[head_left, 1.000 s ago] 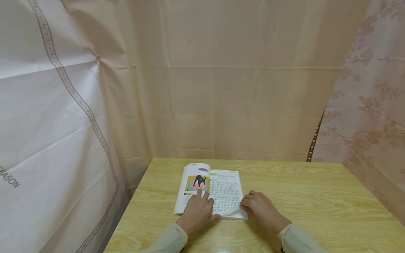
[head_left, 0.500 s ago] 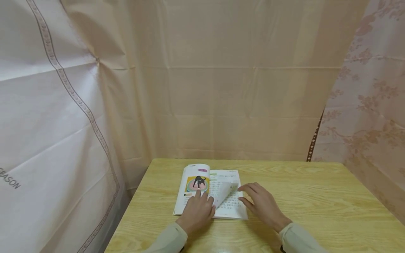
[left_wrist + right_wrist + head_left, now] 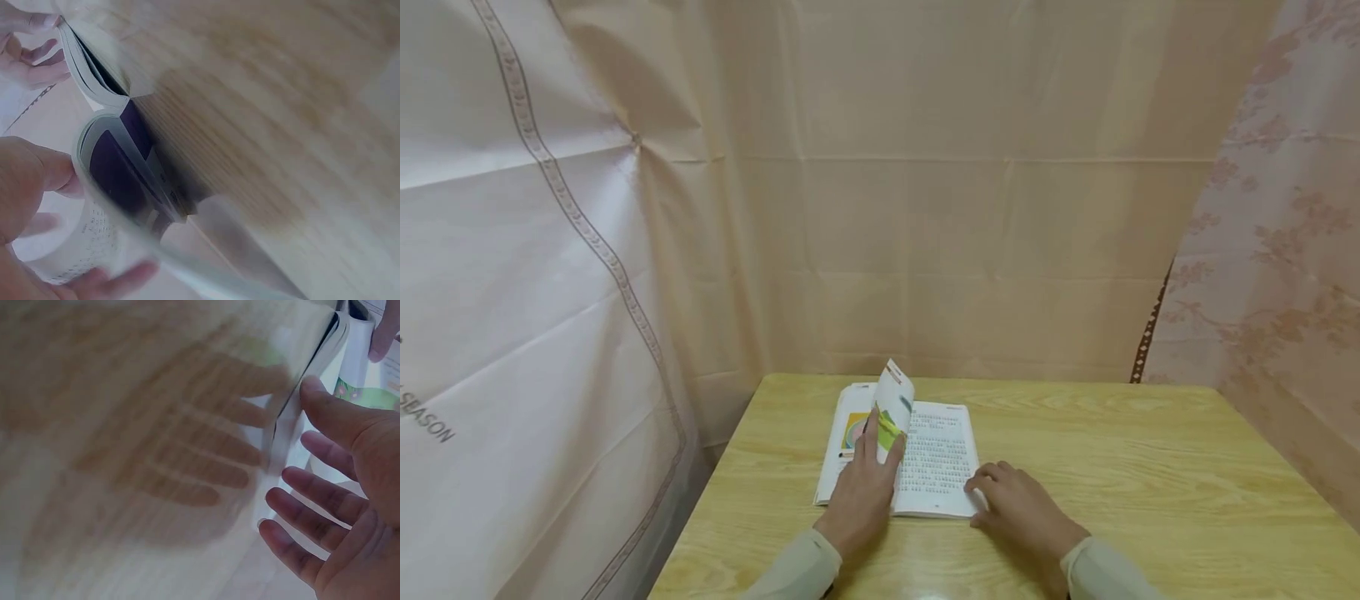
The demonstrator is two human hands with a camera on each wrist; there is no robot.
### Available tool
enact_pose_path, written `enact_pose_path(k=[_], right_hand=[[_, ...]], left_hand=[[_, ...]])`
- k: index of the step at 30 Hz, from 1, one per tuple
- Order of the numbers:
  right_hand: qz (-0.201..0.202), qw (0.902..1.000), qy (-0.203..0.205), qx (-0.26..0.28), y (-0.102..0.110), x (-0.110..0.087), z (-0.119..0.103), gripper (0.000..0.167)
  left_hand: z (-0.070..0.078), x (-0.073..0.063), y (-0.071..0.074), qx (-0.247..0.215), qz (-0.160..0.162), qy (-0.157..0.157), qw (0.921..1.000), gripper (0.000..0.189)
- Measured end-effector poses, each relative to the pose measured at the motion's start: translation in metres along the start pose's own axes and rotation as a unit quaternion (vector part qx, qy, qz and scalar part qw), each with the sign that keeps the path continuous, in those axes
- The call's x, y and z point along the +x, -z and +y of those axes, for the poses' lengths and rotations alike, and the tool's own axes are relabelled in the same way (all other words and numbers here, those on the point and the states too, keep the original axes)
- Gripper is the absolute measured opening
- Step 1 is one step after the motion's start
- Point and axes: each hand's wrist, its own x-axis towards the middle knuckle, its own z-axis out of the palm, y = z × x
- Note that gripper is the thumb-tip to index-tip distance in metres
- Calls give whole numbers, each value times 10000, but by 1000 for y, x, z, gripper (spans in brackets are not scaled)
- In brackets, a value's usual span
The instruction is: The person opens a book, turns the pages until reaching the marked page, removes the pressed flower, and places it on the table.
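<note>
An open book (image 3: 936, 467) lies on the wooden table, with printed text on its right page. One leaf with a green picture (image 3: 892, 417) stands raised near the middle, leaning left over the left page. My left hand (image 3: 863, 496) is on the left half, its extended fingers against the raised leaf; in the left wrist view the thumb is by the book's curved edge. At the lower right corner, my right hand (image 3: 1018, 504) touches the book, thumb at its edge. The right wrist view shows the right hand's fingers (image 3: 312, 481) spread and loosely bent.
The wooden table (image 3: 1112, 450) extends to the right of the book. A beige cloth (image 3: 970, 250) hangs behind it, a pale cloth (image 3: 535, 333) hangs at the left and a flowered cloth (image 3: 1292, 250) at the right.
The leaf has gone from the right page to standing near the middle. My left fingers have shifted onto it. My right hand has lowered back to the book's right corner.
</note>
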Motion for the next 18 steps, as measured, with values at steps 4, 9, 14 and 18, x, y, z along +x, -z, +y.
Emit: enact_pose_path(k=[4, 9, 14, 18], right_hand=[[85, 9998, 134, -140, 2, 2, 2, 38], [18, 9998, 185, -98, 3, 3, 3, 38], [78, 9998, 162, -90, 2, 3, 4, 37], [103, 9997, 205, -92, 1, 3, 4, 36]], left_hand=[[-4, -1, -1, 509, 84, -262, 9983, 30], [-5, 0, 2, 887, -47, -477, 9949, 17], [-5, 1, 6, 645, -502, -612, 9948, 23], [-4, -1, 6, 366, -990, -706, 9919, 24]])
